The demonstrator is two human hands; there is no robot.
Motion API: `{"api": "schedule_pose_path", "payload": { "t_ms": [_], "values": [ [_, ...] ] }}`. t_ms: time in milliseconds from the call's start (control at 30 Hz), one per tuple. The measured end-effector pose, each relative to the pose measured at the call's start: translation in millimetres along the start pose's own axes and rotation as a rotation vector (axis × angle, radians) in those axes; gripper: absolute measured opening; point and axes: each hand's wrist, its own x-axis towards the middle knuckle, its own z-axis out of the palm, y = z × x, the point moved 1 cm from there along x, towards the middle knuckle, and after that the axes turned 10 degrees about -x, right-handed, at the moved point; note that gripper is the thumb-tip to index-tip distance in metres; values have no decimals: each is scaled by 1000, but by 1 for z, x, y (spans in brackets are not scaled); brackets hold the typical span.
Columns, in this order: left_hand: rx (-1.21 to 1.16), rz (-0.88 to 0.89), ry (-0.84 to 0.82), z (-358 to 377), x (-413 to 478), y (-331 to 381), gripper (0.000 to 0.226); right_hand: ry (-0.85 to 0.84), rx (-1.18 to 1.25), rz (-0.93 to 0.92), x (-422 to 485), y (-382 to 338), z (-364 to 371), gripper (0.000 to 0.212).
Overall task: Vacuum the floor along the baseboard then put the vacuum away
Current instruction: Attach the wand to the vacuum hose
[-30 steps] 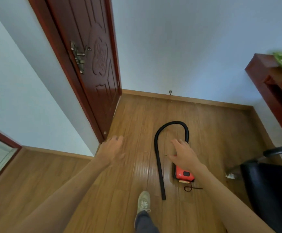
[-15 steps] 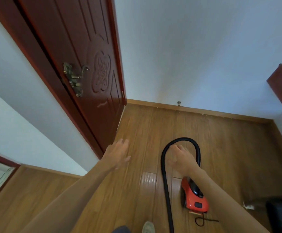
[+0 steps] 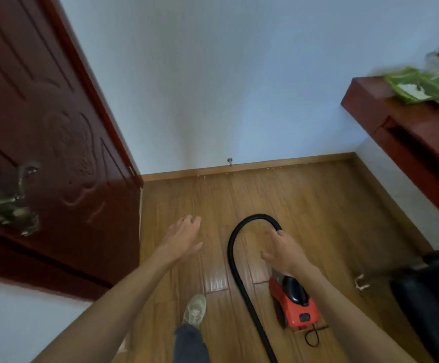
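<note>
A small red and black vacuum (image 3: 295, 302) sits on the wooden floor (image 3: 317, 205) at lower right. Its black hose (image 3: 235, 260) arcs up from the body and runs back down past my foot. My right hand (image 3: 282, 248) hovers over the hose's right bend, fingers spread, fingertips at or touching it. My left hand (image 3: 184, 238) is open in the air to the left of the hose, holding nothing. The wooden baseboard (image 3: 252, 167) runs along the far wall, with small pale crumbs on the floor beside it.
A dark red door (image 3: 56, 153) with a brass handle (image 3: 6, 197) stands open on the left. A red-brown desk (image 3: 409, 132) with a green bag (image 3: 419, 86) is on the right, a black chair (image 3: 433, 297) below it. A door stop (image 3: 229, 161) sticks out of the baseboard. My shoe (image 3: 194, 309) is on the floor.
The view has swung right and closer, bringing the desk back in sight. My right hand stays over the hose bend. My left hand remains open beside it, and my foot has stepped forward.
</note>
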Motion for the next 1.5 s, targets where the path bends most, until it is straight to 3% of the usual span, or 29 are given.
{"api": "schedule_pose_path", "payload": {
  "t_ms": [167,367,767,1100,1500],
  "values": [
    [40,125,-116,-19,66,-14,63,38,62,167,24,-4,-7,61],
    [134,338,-288,-22,129,0,45,106,265,440,17,6,-2,54],
    [278,747,-506,28,189,146,47,188,623,936,-53,81,43,53],
    [337,916,-626,72,200,211,56,142,862,1135,-68,96,84,58],
    [626,1185,-888,160,268,203,49,152,1033,1423,-22,56,167,59]
  ]
}}
